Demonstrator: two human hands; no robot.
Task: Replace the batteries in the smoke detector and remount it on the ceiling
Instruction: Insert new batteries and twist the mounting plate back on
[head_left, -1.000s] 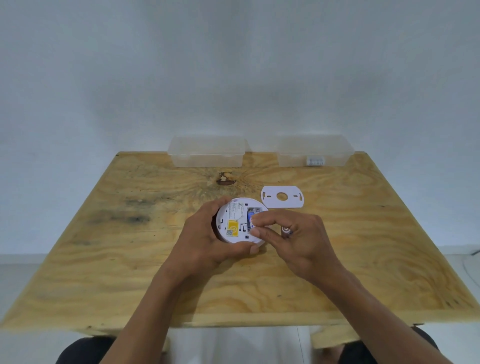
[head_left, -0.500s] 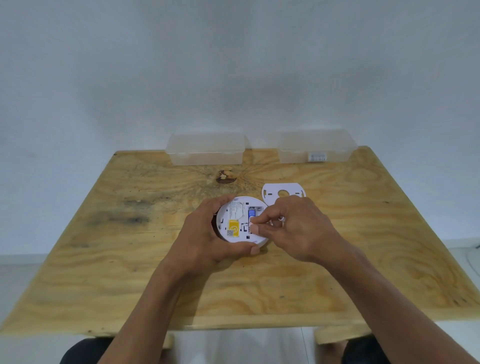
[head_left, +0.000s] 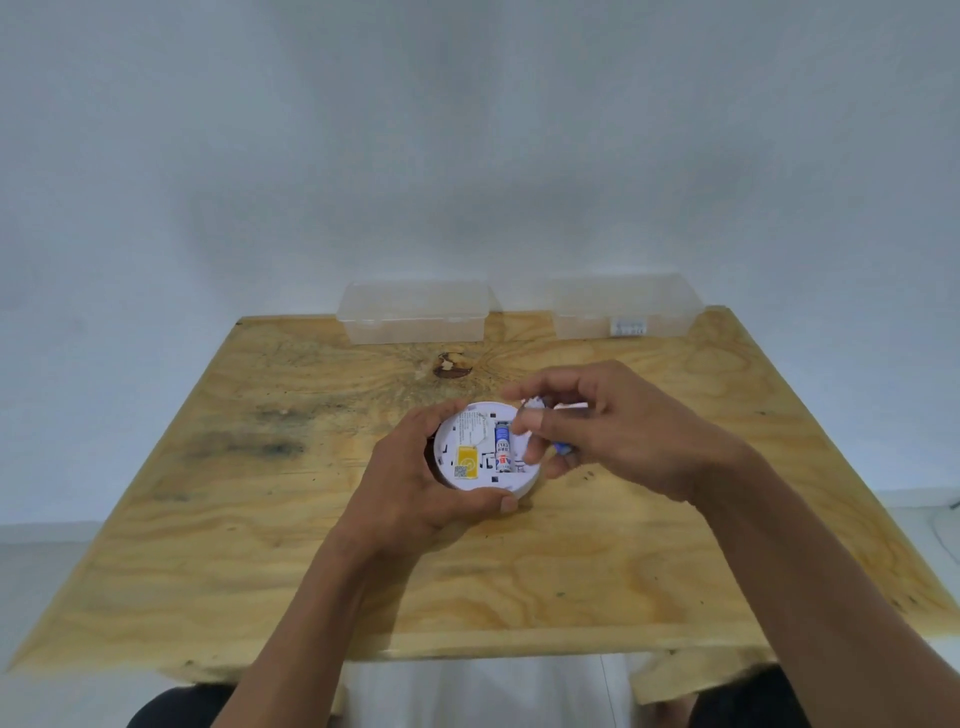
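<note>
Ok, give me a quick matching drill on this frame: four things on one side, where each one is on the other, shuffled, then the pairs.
Things:
1. smoke detector
2. seated battery
3. left clear plastic box
4. right clear plastic box

Places:
A. far edge of the table, right side, small white label on its front
B. in the detector's open back, beside the yellow sticker
C. gripped by the left hand, back facing up
D. far edge of the table, left side

Pairs: 1-C, 2-B, 3-D, 4-A
</note>
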